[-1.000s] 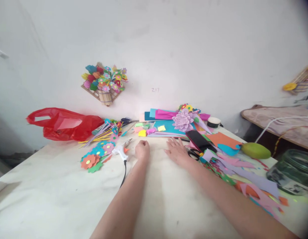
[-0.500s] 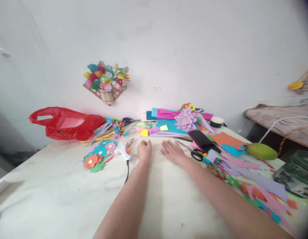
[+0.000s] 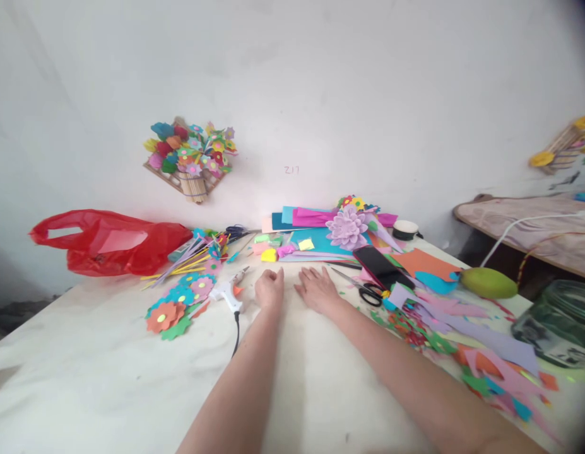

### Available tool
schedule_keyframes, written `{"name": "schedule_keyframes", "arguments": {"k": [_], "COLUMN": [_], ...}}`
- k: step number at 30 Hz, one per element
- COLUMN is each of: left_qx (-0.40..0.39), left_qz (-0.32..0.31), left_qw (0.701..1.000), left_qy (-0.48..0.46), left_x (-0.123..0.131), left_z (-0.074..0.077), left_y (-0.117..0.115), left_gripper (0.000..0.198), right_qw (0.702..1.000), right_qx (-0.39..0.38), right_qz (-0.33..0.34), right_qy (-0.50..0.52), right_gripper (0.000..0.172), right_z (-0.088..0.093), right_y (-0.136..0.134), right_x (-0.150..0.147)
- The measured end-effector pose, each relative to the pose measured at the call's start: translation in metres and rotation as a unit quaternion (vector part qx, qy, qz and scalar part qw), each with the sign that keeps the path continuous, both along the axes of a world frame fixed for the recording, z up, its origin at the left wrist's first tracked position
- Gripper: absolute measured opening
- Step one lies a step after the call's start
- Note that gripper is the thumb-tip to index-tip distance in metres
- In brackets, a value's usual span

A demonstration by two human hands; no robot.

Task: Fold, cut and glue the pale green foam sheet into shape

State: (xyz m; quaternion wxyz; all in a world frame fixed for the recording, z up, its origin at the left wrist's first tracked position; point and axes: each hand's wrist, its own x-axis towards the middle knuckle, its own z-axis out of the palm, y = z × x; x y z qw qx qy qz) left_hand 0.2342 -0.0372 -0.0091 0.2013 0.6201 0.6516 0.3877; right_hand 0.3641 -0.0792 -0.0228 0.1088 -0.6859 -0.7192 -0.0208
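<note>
Red plastic bag [image 3: 119, 249]: left of and beyond the glue gun, crumpled.

Foam flowers [image 3: 165, 317]: just left of the glue gun; orange, blue and pink heads.

Glue gun [image 3: 230, 295]: on the pale tabletop [image 3: 107, 372], near the left hand but apart from it. White body, narrow nozzle angled away and rightward, black cord at the near end.

Left hand [image 3: 269, 289]: just right of the glue gun, fingers curled in; whether they enclose anything cannot be told.

Right hand [image 3: 317, 290]: farther right of the glue gun, palm down, fingers extended and slightly parted.

Scissors [image 3: 366, 289]: right of the glue gun, past the right hand and near it; black looped handles, slim blades.

Phone [image 3: 381, 268]: right of the glue gun, beyond the scissors; dark, red-edged.

Glass jar [image 3: 557, 331]: well right of the glue gun, greenish.
</note>
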Motion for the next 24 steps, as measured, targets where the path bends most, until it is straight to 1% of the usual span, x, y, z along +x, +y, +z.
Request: {"name": "schedule_keyframes", "arguments": {"k": [4, 7, 10, 13, 16, 18, 21, 24], "left_qx": [0.012, 0.039, 0.058, 0.062, 0.063, 0.059, 0.042, 0.031], "left_qz": [-0.009, -0.049, -0.104, -0.162, -0.191, -0.198, -0.223, -0.254], "left_qw": [1.000, 0.996, 0.982, 0.957, 0.940, 0.935, 0.931, 0.928], "left_qy": [-0.018, -0.066, -0.148, -0.233, -0.277, -0.286, -0.287, -0.271], "left_x": [0.001, 0.003, 0.005, 0.006, 0.005, 0.004, 0.003, 0.002], "left_z": [0.002, 0.001, -0.001, -0.004, -0.007, -0.007, -0.004, 0.001], "left_y": [0.000, 0.002, 0.005, 0.008, 0.011, 0.011, 0.008, 0.004], "left_gripper": [0.028, 0.024, 0.022, 0.024, 0.023, 0.023, 0.025, 0.028], "right_qw": [0.998, 0.995, 0.990, 0.969, 0.932, 0.897, 0.835, 0.788], "right_qx": [0.067, 0.094, 0.078, 0.082, 0.084, 0.088, 0.100, 0.109], "right_qz": [-0.010, -0.024, -0.037, -0.016, 0.021, 0.030, 0.023, 0.007], "right_qy": [-0.010, 0.028, 0.113, 0.232, 0.351, 0.433, 0.541, 0.605], "right_gripper": [0.041, 0.034, 0.033, 0.034, 0.033, 0.030, 0.024, 0.023], "right_z": [0.007, 0.016, 0.024, 0.025, 0.018, 0.012, 0.005, 0.006], "right_y": [0.001, 0.003, 0.008, 0.015, 0.021, 0.024, 0.027, 0.027], "right_x": [0.003, 0.001, -0.006, -0.014, -0.021, -0.022, -0.020, -0.016]}}
